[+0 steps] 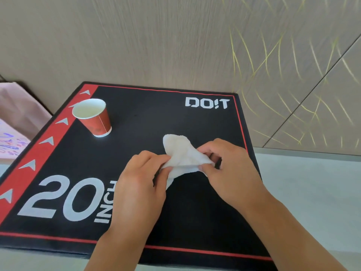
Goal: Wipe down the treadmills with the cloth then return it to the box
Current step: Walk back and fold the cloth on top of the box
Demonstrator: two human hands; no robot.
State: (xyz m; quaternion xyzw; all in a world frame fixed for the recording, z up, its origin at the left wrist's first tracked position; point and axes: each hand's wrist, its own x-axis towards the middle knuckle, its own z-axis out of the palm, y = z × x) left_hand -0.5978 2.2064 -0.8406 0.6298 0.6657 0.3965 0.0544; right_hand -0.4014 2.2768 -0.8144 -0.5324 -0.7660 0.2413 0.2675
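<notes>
Both hands over black box (136, 118). Left hand (140, 184) and right hand (230, 173) each pinched an edge of the white cloth (180, 151), holding it just above the top. No treadmill visible; wiping progress unclear. Paper cup (93, 117) stood nearby.

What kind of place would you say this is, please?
Probably a gym or fitness room. The black box is printed "20 INCH" and "DO!T", like a jump box, beside a paper cup, and both hands hold a white cloth.
</notes>
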